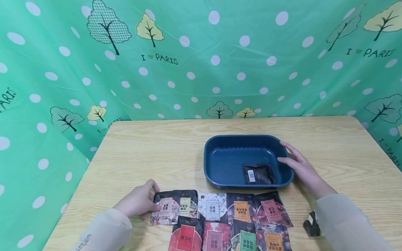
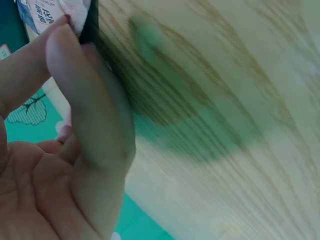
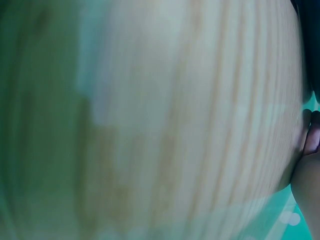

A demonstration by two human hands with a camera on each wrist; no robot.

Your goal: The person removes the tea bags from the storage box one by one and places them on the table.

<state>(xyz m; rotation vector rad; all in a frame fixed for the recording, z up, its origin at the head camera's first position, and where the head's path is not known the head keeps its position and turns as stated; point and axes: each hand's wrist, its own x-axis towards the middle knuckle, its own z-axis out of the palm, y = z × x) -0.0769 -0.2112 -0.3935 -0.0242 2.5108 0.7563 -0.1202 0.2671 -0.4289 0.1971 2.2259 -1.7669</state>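
Observation:
A dark blue rectangular basin [image 1: 229, 159] stands on the table, with one black sachet [image 1: 260, 174] lying inside it, a white barcode label showing. My right hand [image 1: 300, 169] grips the basin's right end, the thumb over the inside of the wall. In front of the basin lie two rows of printed sachets with Chinese labels. At the far left of the back row, my left hand [image 1: 138, 199] pinches the edge of a pink-floral sachet [image 1: 166, 210], which overlaps its neighbour [image 1: 187, 204]. The left wrist view shows thumb and finger at that sachet's edge [image 2: 45, 12].
The front row holds red [image 1: 185, 237], pink [image 1: 215, 240], green-labelled [image 1: 245, 243] and orange-labelled [image 1: 274, 244] sachets, partly cut off by the frame. A small black object [image 1: 312, 224] is beside the right sleeve. A green patterned cloth [image 1: 196, 73] hangs behind the wooden table [image 1: 147, 149].

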